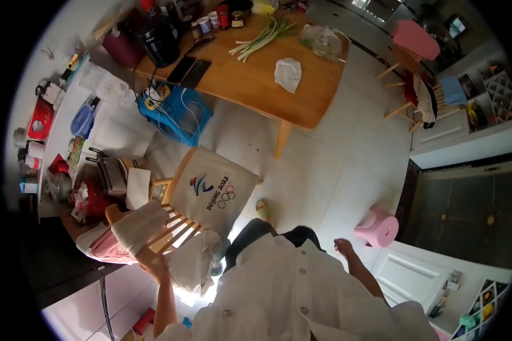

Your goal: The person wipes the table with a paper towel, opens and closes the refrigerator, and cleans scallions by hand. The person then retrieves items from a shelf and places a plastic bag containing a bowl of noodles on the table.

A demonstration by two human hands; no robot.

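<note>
My left hand [153, 268] is closed round the top of a wooden chair's [173, 235] backrest, at the lower left. A light cloth [139, 226] is draped over that backrest, and a whitish plastic bag [192, 262] hangs beside my hand. On the chair's seat lies a beige cushion [213, 187] printed with "BEIJING 2022" and rings. My right hand [342, 247] hangs at my side, fingers curled, with nothing visible in it. The nearest thing to it is a pink plastic stool [378, 227] on the floor.
Ahead stands a wooden table [256, 85] with green onions [261, 38], a plastic bag of greens [321, 42], a white tissue [288, 74] and several jars. A blue stool [176, 116] with cables is under its left edge. Another chair [415, 94] stands at the far right.
</note>
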